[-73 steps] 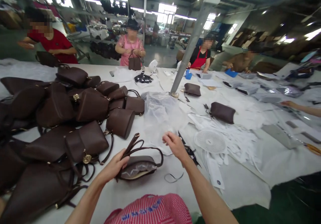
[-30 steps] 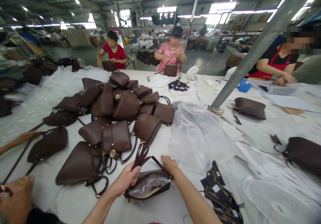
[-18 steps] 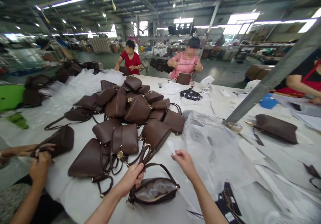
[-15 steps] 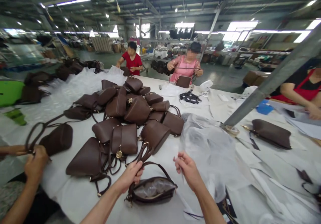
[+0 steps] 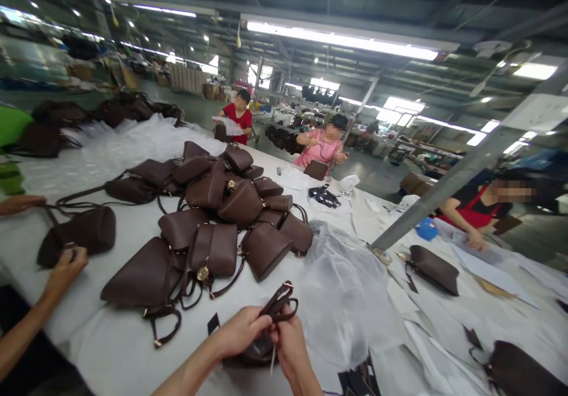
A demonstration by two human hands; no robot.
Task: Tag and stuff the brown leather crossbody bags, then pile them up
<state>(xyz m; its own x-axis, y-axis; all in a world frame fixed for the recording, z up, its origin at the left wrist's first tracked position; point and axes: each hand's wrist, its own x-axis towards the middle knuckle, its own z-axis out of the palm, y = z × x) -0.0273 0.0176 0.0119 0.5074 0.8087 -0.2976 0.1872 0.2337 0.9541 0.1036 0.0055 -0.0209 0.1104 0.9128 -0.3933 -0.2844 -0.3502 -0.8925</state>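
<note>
Close together at the near middle of the counter (image 5: 104, 348), both hands are closed around looped brown straps (image 5: 280, 304). The left hand (image 5: 246, 328) pinches them with its thumb lying across the top, and the right hand (image 5: 290, 337) curls in just beside it, fingers bent and nearly shut. A thin white strip (image 5: 272, 360) hangs below the two; which hand has it, I cannot tell. The brown handbag (image 5: 252, 354) sits under the hands, largely hidden by them, and a small black tag (image 5: 213, 324) shows left of the left wrist. Farther left lies a bag with a round gold charm (image 5: 203, 273), part of a heap of brown bags (image 5: 242, 203) running toward the far side. Right of the hands spreads a crumpled clear plastic sheet (image 5: 346, 289), with black printed tags (image 5: 360, 378) near its lower edge. At the far left, a co-worker's hand (image 5: 68, 266) touches another dark bag (image 5: 80, 233). On the right, one brown pouch (image 5: 432, 269) rests beyond a second, nearer pouch (image 5: 523, 366), and a slanted grey pole (image 5: 470, 171) rises behind them. Across the counter are people in red (image 5: 236, 118), in pink (image 5: 317, 147) and, at right, in a red apron (image 5: 473, 209).
</note>
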